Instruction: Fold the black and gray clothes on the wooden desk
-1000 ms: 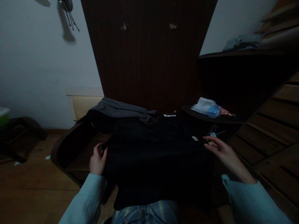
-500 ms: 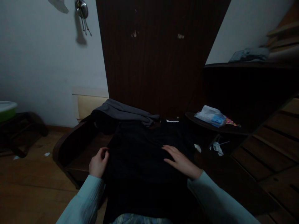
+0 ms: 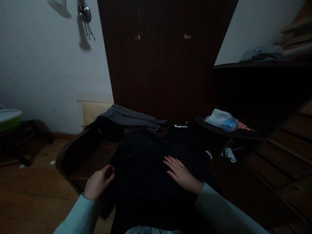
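A black garment (image 3: 143, 169) lies spread in front of me over a dark wooden surface; its lower part merges with the shadow near my lap. My left hand (image 3: 99, 182) is at its left edge, with thumb and fingers curled together in a pinch on the cloth. Flat on the right half of the cloth rests my right hand (image 3: 181, 174), fingers stretched out and slightly apart. Beyond the garment, a grey cloth (image 3: 131, 117) is draped along the back of the surface.
A curved wooden armrest (image 3: 67, 156) borders the left side. To the right, a low shelf (image 3: 202, 123) carries a plastic packet (image 3: 220, 120); crumpled paper (image 3: 229, 154) sits below it. A tall dark panel (image 3: 163, 71) stands behind. At far left, a green tub (image 3: 11, 120) rests on a stool.
Both hands have moved nearer to me, the left also leftward and the right slightly leftward across the cloth. The garment's left edge appears shifted along with the left hand.
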Motion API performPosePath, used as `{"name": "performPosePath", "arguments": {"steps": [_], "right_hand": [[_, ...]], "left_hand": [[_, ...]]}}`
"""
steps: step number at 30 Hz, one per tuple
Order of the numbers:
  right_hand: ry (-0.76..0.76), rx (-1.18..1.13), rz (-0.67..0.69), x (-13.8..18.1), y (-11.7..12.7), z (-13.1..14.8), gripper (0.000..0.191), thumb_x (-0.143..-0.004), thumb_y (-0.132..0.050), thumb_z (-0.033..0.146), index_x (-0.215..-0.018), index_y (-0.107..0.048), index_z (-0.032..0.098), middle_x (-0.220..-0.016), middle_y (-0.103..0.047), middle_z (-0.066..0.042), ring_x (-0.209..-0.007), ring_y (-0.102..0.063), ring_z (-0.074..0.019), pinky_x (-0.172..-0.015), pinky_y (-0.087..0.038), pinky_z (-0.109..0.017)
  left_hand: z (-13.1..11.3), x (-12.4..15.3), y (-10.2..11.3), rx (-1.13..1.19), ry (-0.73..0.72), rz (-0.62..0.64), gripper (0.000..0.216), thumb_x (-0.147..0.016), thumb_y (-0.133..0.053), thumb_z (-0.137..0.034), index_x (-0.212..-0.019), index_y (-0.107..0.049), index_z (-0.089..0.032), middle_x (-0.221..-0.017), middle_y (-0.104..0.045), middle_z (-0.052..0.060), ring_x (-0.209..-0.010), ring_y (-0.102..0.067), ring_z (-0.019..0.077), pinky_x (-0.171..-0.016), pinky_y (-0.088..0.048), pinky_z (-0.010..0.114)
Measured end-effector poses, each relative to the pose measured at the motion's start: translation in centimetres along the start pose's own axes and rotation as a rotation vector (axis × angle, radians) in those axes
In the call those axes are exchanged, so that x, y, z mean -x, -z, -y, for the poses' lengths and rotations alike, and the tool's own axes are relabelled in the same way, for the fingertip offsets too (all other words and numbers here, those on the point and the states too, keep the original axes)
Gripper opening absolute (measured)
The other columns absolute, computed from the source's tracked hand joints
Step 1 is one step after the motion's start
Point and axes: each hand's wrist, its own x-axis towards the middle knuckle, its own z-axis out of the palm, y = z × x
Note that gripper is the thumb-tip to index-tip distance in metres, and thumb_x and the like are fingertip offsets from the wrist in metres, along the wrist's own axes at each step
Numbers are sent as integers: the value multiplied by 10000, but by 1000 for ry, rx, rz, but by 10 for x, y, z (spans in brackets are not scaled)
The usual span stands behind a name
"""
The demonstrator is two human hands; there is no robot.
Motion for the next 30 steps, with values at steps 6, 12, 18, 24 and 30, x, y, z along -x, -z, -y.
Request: {"name": "performPosePath", "arguments": {"steps": [6,12,18,24,30], "right_hand": [[-14,8,-17,8,0,4,433,-867,-322,375,-1278,-381,253,-1379,-325,-22,-1284,-234,-180,-1047,-213,-420],[-20,26,-8,8,0,4,440,-867,-316,385,-1275,-387,235,-1382,-319,-22,-1284,-236,-176,-1048,-214,-409],[-21,23,-20,8,-1,5,440,-867,-318,378,-1278,-383,233,-1379,-325,-30,-1282,-241,-179,-1049,-212,-414],[-19,34,-23,8,-4,2,436,-866,-331,371,-1277,-385,232,-1378,-326,-29,-1283,-239,-178,-1047,-219,-411],[-15,42,-29,7,-6,0,430,-866,-338,356,-1277,-384,239,-1376,-330,-28,-1279,-248,-179,-1047,-219,-411]], "left_hand": [[-7,-7,-5,-170,-171,-254,384,-664,-516,-355,-1010,-507,-189,-952,-555,84,-847,-551,218,-725,-433,300],[-18,-42,4,-216,-152,-77,256,-729,-425,-301,-910,-581,-208,-977,-601,66,-840,-585,192,-720,-438,270],[-3,-72,36,-36,88,-276,292,-732,-412,-361,-904,-588,-205,-850,-657,56,-779,-612,203,-630,-444,249],[-10,-88,51,190,81,-515,288,-704,-394,-369,-808,-571,-167,-772,-637,53,-749,-596,201,-658,-452,266],[-39,-66,40,301,-209,-333,349,-739,-406,-425,-905,-563,-160,-800,-629,38,-752,-582,178,-687,-454,260]]}}
